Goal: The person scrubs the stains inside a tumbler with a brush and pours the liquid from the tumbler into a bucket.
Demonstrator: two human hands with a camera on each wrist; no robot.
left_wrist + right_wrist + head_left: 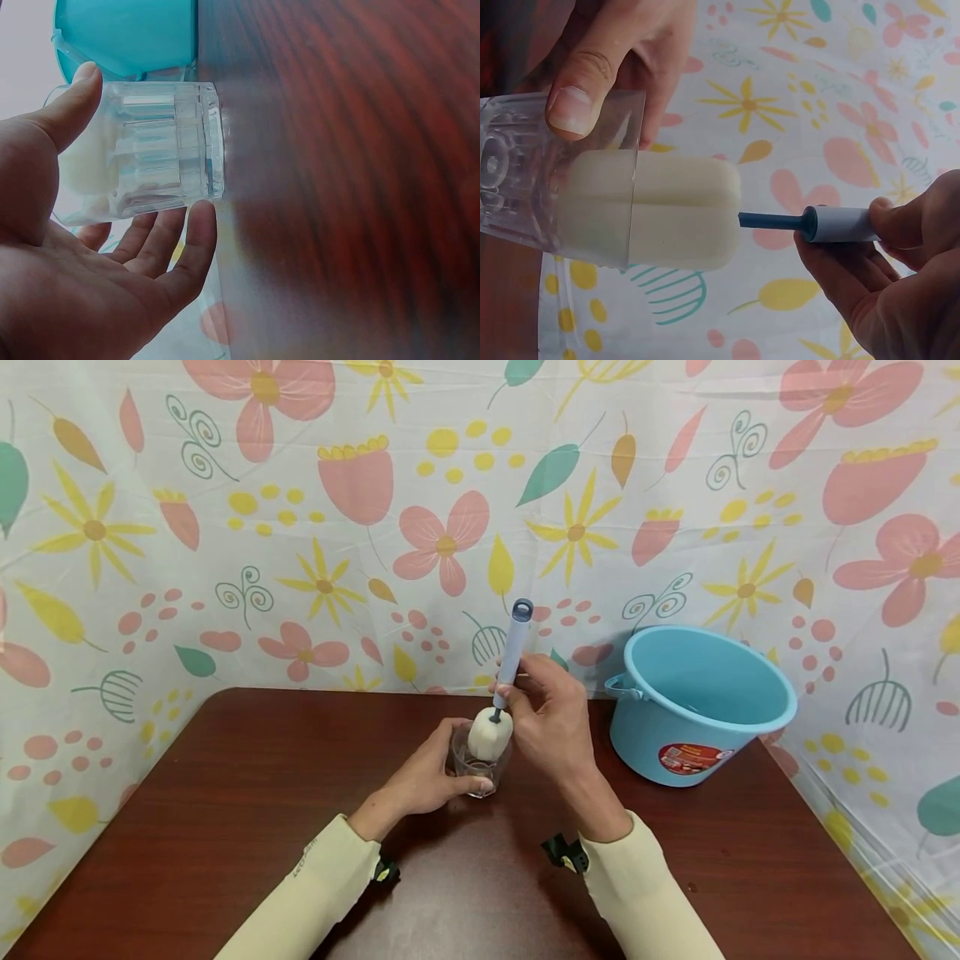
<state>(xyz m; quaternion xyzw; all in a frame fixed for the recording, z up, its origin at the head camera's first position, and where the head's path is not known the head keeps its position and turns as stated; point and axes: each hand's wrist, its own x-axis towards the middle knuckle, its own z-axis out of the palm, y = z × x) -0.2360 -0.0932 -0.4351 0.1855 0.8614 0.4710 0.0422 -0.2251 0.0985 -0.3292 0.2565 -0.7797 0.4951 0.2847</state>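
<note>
Fingers (845, 262) of the right hand (553, 717) pinch the tilted brush handle (513, 647), while the left hand (426, 777) clasps the glass (154, 154) below.

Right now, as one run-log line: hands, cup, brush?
left hand: holds clear cup | right hand: grips brush handle | sponge head: partly inside cup | blue bucket: on table, right of hands

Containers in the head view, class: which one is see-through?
The clear drinking glass, held in the left hand, with a white sponge head partly inside; the other container, the light-blue bucket, is opaque and untouched.
</note>
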